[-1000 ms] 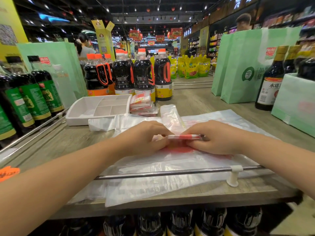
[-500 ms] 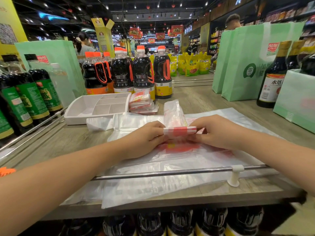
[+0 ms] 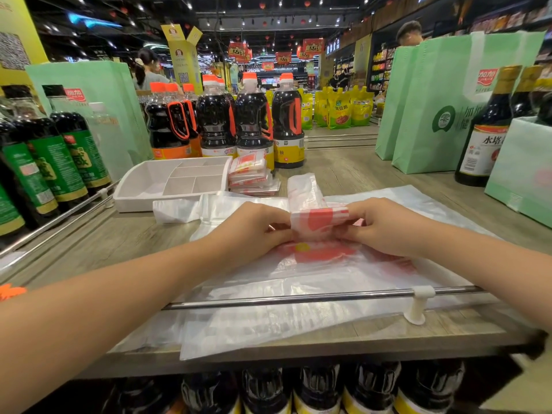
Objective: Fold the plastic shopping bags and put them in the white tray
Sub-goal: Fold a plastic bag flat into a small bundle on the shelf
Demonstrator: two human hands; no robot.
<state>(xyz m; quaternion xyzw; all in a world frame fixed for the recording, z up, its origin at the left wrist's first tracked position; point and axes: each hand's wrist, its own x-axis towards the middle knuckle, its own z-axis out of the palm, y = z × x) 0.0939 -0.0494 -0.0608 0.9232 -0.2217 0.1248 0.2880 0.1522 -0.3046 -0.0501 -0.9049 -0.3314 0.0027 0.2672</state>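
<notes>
Now a folded bag (image 3: 319, 221), white with red print, is being pinched at both ends. Its left edge is being gripped by the curled fingers of the left hand (image 3: 254, 231) and its right edge by those of the right hand (image 3: 379, 228), so it is being held as a narrow band just above the unfolded bags (image 3: 298, 294) lying flat beneath both wrists. For a neat packet, the edges are probably best aligned and the air pressed out before the next fold is being creased, since the thin film is likely to spring open. Ahead and to the left of the left hand, the white tray (image 3: 134, 201) is standing, with a stack of folded bags (image 3: 249, 174) lying just beside its right wall.
</notes>
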